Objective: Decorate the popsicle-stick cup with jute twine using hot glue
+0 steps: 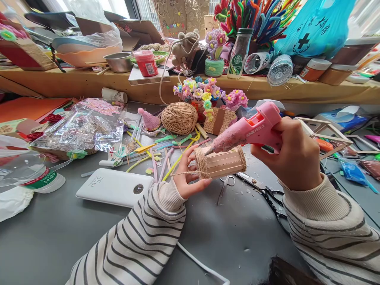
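From my remote seat, I start at the far left with a clear plastic bottle (49, 180) lying on the desk (56, 245), then a white power bank (114, 188), its corner near the left sleeve (142, 225); a shift of that forearm could nudge it. Next, my left hand (188, 176) is closed around the end of a craft-stick cylinder (224, 163), which I have tipped on its side above the desk, mid-view. A loose twine strand (181, 173) trails leftward from the twine band (202, 163) there; should it snag or slacken, the wrap could loosen. The nozzle of the pink glue gun (251, 128) sits at that band, close to my fingers, so a slip or too much glue could burn a fingertip or smear the sticks. Below and rightward lie black-handled scissors (267, 192), which a lowered wrist might catch. My right hand (297, 154) is clamped on the gun's handle; beyond it stands a wooden frame (335, 136), easily knocked by a swinging elbow.
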Tool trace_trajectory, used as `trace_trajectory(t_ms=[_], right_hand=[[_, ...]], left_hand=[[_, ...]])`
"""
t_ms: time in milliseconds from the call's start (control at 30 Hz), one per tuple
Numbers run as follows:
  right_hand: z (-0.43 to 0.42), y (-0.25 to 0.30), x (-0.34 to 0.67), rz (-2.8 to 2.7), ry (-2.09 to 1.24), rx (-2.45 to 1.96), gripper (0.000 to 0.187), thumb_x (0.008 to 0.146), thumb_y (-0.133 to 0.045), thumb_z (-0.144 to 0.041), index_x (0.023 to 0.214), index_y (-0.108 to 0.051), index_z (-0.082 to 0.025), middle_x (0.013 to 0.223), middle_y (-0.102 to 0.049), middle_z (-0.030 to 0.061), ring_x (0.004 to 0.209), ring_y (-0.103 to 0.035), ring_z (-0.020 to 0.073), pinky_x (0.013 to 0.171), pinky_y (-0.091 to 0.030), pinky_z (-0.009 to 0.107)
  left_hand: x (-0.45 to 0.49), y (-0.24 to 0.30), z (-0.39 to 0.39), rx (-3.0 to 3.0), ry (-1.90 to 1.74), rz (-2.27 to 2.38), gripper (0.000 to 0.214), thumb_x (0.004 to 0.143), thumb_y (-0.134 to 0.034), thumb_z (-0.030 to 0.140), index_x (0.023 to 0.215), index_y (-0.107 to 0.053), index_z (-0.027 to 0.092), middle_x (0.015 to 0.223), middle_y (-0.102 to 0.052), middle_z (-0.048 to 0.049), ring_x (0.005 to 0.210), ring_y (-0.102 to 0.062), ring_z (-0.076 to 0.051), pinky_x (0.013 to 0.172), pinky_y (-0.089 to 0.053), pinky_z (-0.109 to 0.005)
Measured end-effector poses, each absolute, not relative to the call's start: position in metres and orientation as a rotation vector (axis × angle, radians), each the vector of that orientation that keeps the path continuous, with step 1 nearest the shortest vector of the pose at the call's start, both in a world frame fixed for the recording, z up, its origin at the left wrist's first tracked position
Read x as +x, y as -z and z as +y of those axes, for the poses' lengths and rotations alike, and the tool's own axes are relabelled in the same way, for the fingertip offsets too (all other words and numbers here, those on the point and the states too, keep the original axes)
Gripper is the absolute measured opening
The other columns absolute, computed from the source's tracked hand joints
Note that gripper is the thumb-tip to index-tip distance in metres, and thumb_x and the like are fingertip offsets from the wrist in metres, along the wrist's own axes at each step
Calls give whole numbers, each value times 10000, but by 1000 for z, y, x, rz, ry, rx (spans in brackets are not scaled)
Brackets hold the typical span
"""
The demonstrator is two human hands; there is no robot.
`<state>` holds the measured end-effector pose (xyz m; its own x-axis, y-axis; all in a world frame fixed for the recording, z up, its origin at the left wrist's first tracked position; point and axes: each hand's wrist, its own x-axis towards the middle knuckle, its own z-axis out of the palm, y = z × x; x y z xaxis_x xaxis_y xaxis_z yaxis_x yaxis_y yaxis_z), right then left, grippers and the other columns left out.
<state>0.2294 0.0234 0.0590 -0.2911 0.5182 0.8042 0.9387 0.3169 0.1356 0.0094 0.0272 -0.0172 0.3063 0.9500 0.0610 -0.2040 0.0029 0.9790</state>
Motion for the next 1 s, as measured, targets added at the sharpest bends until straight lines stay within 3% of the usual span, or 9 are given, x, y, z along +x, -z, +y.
trace_trajectory(t_ms=[233,1000], right_hand=[[29,-55,232,-1892,832,-1178,192,799,-528,-297,965,-455,-236,735,-541,12,622,-562,173,505,-443,267],[29,-56,232,-1918,833,-1237,144,799,-521,-262,891,-415,-228,715,-492,14,584,-524,164,509,-432,270]], left_hand=[[10,16,27,1229,-1073,809,843,560,-741,314,1280,-303,296,1211,-422,-83,930,-575,-217,785,-495,-361],[8,16,28,1257,-1048,765,825,590,-730,277,1281,-281,300,1215,-385,-82,980,-561,-224,753,-525,-326]])
